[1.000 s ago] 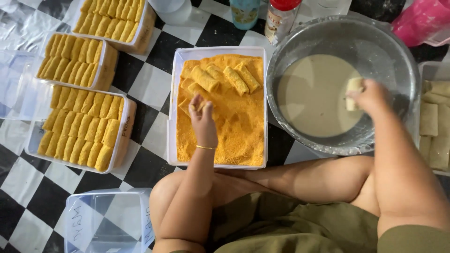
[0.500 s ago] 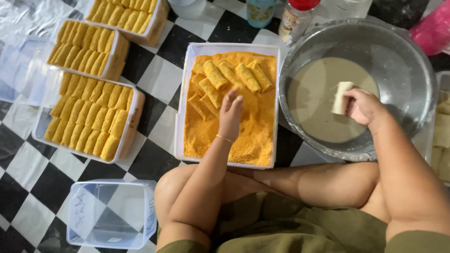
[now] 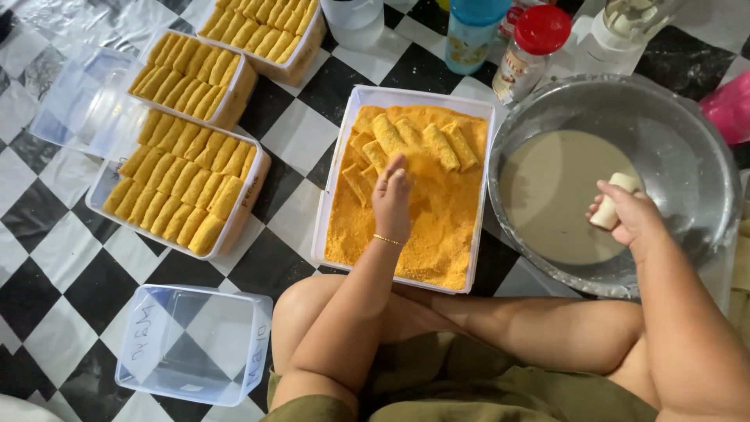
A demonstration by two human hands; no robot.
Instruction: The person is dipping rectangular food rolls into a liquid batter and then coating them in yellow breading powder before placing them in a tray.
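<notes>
My left hand (image 3: 391, 201) rests in the white tray (image 3: 341, 173) of orange breadcrumbs, fingers bent down onto a crumbed roll (image 3: 376, 156) beside several other coated rolls (image 3: 441, 146). A thin gold bracelet circles that wrist. My right hand (image 3: 631, 216) holds a pale, uncoated roll (image 3: 614, 201) over the beige batter (image 3: 561, 195) inside the large metal bowl (image 3: 678, 133).
Three containers of finished crumbed rolls (image 3: 181, 185) sit at the left on the black-and-white checkered floor. A clear plastic box (image 3: 192, 344) stands by my left knee. A red-capped jar (image 3: 531, 51), a blue-lidded bottle (image 3: 472, 33) and a white tub (image 3: 353, 20) line the far edge.
My right hand lifted the pale roll out of the batter toward the bowl's right side. My left hand stayed in the crumbs, shifting slightly among the rolls.
</notes>
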